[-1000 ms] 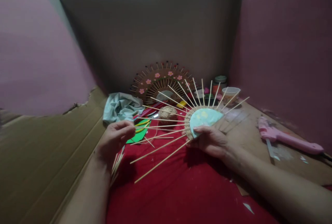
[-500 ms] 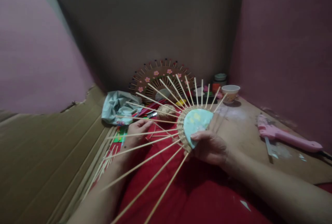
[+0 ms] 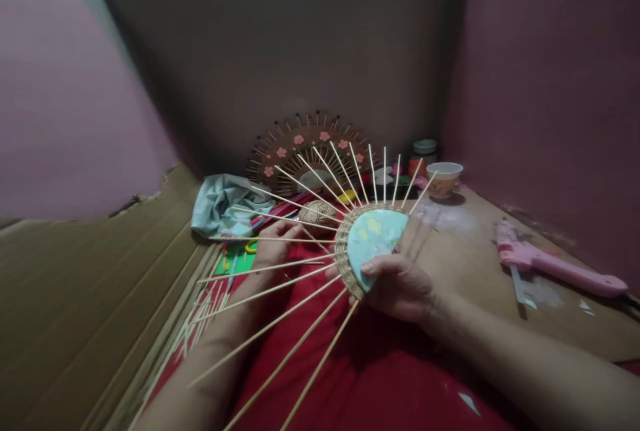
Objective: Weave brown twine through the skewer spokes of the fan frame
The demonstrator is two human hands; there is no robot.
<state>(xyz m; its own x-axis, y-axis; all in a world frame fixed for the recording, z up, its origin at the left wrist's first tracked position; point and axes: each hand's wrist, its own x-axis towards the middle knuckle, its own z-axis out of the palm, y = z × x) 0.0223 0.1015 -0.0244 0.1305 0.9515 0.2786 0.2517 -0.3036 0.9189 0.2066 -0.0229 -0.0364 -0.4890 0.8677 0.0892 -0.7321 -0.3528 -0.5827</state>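
Observation:
My right hand [image 3: 403, 284] grips a half-round woven fan [image 3: 377, 238], its thumb on the pale blue patterned face and its fingers behind. Thin wooden sticks [image 3: 295, 321] radiate from the fan's curved edge, where rows of twine [image 3: 343, 254] are woven around them. Among the left-hand sticks, my left hand [image 3: 277, 241] has its fingertips pinched together on a strand of twine [image 3: 316, 240] that leads to the woven edge. A ball of twine [image 3: 319, 213] lies just beyond that hand.
A finished fan with pink flowers [image 3: 300, 141] leans against the back wall. Beside it are a crumpled pale cloth [image 3: 220, 208], a paper cup [image 3: 444, 181] and a jar [image 3: 424, 154]. On the right lies a pink glue gun [image 3: 555, 261]. Loose sticks [image 3: 200, 318] rest at left on red cloth [image 3: 400, 378].
My left hand has moved slightly up and toward the fan, still pinching the twine. The fan has shifted a little left in view, held by my right hand.

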